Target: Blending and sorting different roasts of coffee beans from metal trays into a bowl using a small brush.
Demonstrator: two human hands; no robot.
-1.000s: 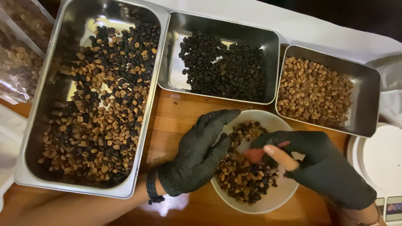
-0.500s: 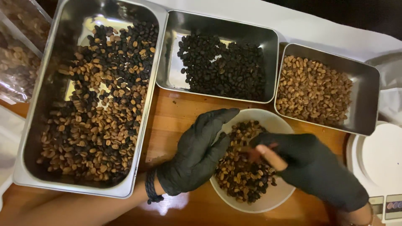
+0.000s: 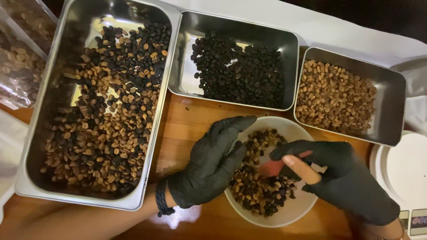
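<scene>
place: coffee sorting bench | evidence: steel trays (image 3: 169,66) of sorted beans (image 3: 240,71), scale (image 3: 400,173), wooden tabletop (image 3: 187,129)

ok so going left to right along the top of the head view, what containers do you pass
clear bag of beans → large steel tray of mixed dark and light beans → middle steel tray of dark beans → smaller steel tray of light brown beans

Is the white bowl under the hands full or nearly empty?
Partly full. The white bowl holds mixed dark and light beans down its middle, with bare white bottom showing toward its right and lower rim.
</scene>
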